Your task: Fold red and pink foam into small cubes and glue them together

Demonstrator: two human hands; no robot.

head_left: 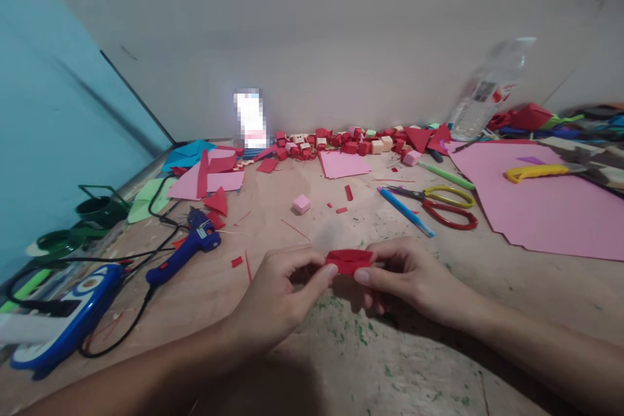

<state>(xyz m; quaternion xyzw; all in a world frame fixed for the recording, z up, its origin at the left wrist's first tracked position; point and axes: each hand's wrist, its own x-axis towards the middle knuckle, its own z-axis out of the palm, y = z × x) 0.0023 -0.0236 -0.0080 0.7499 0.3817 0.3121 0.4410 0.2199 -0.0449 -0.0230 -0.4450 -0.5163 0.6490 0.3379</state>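
Observation:
Between my two hands is a small folded piece of red paper (349, 261), held a little above the table. My left hand (287, 283) pinches its left end between thumb and forefinger. At the right end, the thumb and forefinger of my right hand (407, 273) grip it the same way. Just beyond the hands lies a small pink paper cube (301, 204). Red paper scraps (348, 193) are scattered around it.
Scissors (439, 203) and a blue pen (405, 211) lie to the right, beside large pink paper sheets (550, 221). A blue glue gun (188, 247) with its cord rests at left. Along the wall sit many small paper cubes (351, 143), a lit phone (250, 120) and a plastic bottle (492, 91).

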